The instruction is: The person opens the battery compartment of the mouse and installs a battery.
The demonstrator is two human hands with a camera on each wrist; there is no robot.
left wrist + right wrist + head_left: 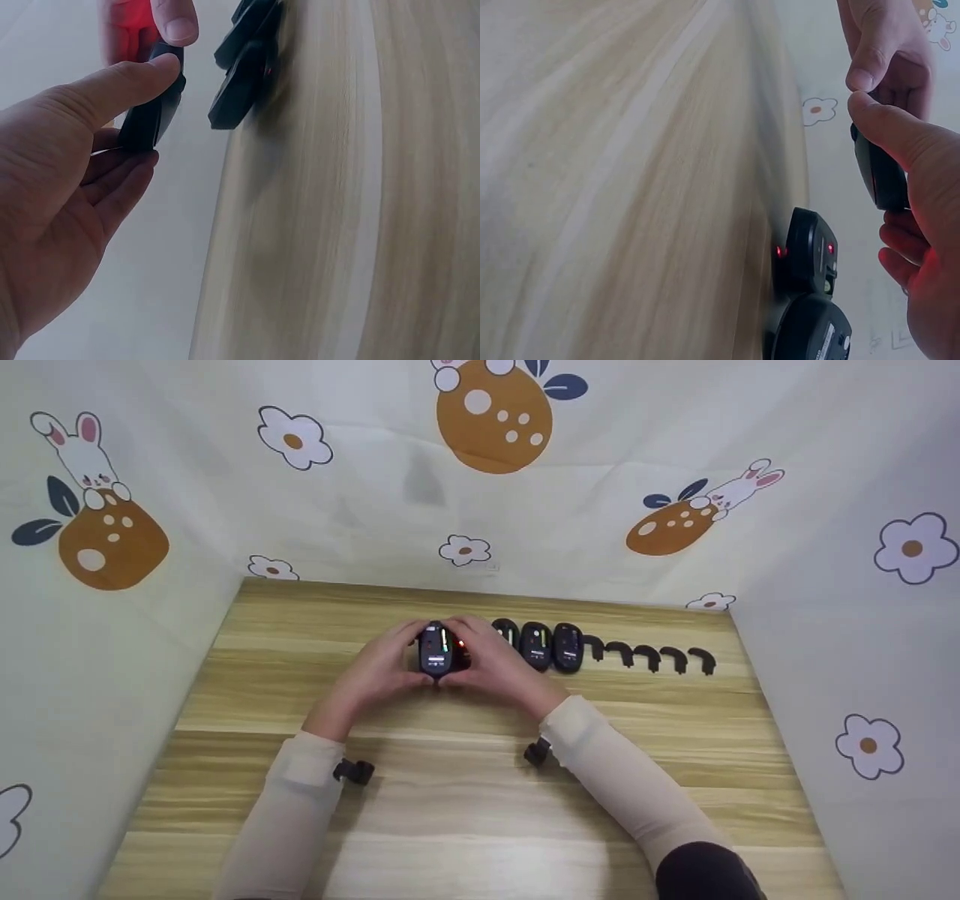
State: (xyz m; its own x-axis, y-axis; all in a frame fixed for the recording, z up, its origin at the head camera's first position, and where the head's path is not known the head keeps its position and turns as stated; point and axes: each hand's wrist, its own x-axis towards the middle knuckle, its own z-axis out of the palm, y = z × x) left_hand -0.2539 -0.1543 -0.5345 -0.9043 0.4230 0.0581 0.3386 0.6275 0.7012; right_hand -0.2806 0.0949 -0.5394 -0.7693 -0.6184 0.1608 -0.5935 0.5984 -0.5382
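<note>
A black computer mouse [436, 651] is held off the table, underside toward the head camera, its label and a lit green-yellow strip showing. My left hand [381, 664] grips it from the left; in the left wrist view the thumb lies over the mouse [154, 112] with fingers behind. From the other side my right hand [495, 660] holds the same mouse [881, 172], thumb near the left thumb tip. Partly hidden by the right hand, another mouse [463, 651] glows red. Beyond it more upturned mice, a mouse [535, 645] and a mouse [568, 648] among them, stand in a row.
Several black curved pieces [647, 658] continue the row to the right on the wooden table [450, 795]. A patterned cloth [375, 510] encloses the table at the back and both sides. Each wrist carries a small black camera [354, 771].
</note>
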